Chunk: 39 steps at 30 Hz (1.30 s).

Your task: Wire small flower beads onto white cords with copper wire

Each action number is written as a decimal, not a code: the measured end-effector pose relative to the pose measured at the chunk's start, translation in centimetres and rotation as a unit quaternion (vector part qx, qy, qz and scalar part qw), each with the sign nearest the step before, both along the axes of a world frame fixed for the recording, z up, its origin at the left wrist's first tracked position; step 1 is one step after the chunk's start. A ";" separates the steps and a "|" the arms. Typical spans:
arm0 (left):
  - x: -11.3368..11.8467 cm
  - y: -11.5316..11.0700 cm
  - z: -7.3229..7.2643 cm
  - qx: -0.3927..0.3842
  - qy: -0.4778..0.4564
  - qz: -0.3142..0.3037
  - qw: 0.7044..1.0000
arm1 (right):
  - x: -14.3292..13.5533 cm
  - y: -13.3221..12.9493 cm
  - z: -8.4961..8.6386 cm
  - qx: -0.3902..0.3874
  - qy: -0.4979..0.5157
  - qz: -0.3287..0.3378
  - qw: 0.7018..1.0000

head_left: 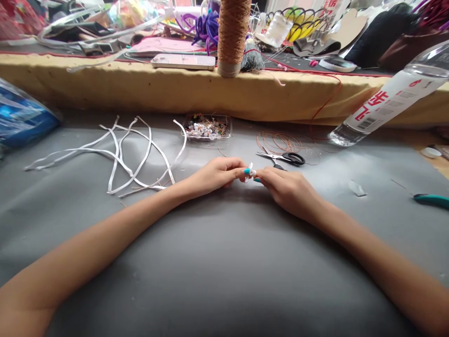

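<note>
My left hand (224,172) pinches a small white ribbon piece (251,169), folded or looped, between thumb and fingers. From the other side my right hand (289,187) closes its fingertips at the edge of the same piece; whether it also grips a thread there is hidden. Both hands are just above the grey table mat (224,262). Just beyond the right hand lie black-handled scissors (284,157) and a coil of thin brown cord (280,141). Long white ribbon strips (140,164) lie loosely crossed left of my left hand.
Behind the hands sits a clear tray (207,127) of small white pieces. A water bottle (386,103) leans at the right, with teal-handled pliers (431,200) nearer. On the raised shelf are a brown thread spool (233,37), a phone (183,62) and clutter. A blue package (24,114) stands left.
</note>
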<state>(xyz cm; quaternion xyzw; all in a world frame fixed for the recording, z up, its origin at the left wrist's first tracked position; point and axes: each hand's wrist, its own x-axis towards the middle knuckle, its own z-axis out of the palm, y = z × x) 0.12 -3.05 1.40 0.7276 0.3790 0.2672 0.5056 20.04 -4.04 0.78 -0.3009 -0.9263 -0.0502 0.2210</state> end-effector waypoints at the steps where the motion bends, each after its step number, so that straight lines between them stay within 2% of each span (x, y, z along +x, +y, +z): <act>1: 0.0 0.0 0.0 0.002 -0.005 0.003 1.000 | 0.0 0.0 0.2 -0.024 0.001 0.002 1.000; 5: 0.1 -0.1 -0.2 0.016 -0.015 0.002 1.000 | 0.2 0.1 1.2 -0.114 0.008 0.016 0.993; 8: 0.1 -0.2 -0.1 0.015 -0.025 0.000 1.000 | 0.2 0.0 2.0 -0.160 -0.005 0.003 0.987; 13: 0.3 -0.8 0.3 0.000 -0.059 -0.005 0.998 | -0.3 -0.7 2.9 -0.169 -0.033 -0.008 0.985; 17: 0.1 -0.9 0.4 -0.058 -0.109 -0.011 0.992 | -0.1 -0.7 3.0 -0.158 -0.029 -0.011 0.987; 19: -0.2 -0.6 0.4 -0.074 -0.169 0.012 0.983 | 0.7 0.0 2.9 -0.133 -0.027 -0.050 0.989; 21: -0.5 -0.2 0.6 -0.064 -0.227 0.059 0.970 | 1.6 0.8 3.0 -0.102 0.006 -0.137 0.985; 23: -0.6 -0.1 0.8 -0.048 -0.219 0.080 0.971 | 2.0 1.2 3.3 -0.116 0.113 -0.215 0.963; 24: -0.6 -0.1 0.9 -0.039 -0.189 0.074 0.978 | 1.9 1.2 3.5 -0.144 0.178 -0.232 0.945; 26: -0.3 -0.5 0.9 -0.018 -0.109 0.040 0.993 | 1.1 0.5 3.8 -0.255 0.243 -0.196 0.915; 28: 0.1 -1.0 0.7 0.020 -0.056 0.008 0.998 | 0.0 -0.5 3.8 -0.377 0.227 -0.138 0.887; 30: 0.4 -1.4 0.3 0.052 -0.034 -0.001 0.998 | -0.9 -1.4 3.6 -0.443 0.212 -0.103 0.865; 34: 0.7 -1.4 -0.3 0.034 -0.024 0.040 0.998 | -1.3 -1.9 3.4 -0.480 0.228 -0.098 0.842; 39: 0.8 -1.1 -0.4 -0.028 -0.051 0.052 0.997 | -1.0 -1.6 3.4 -0.458 0.237 -0.131 0.847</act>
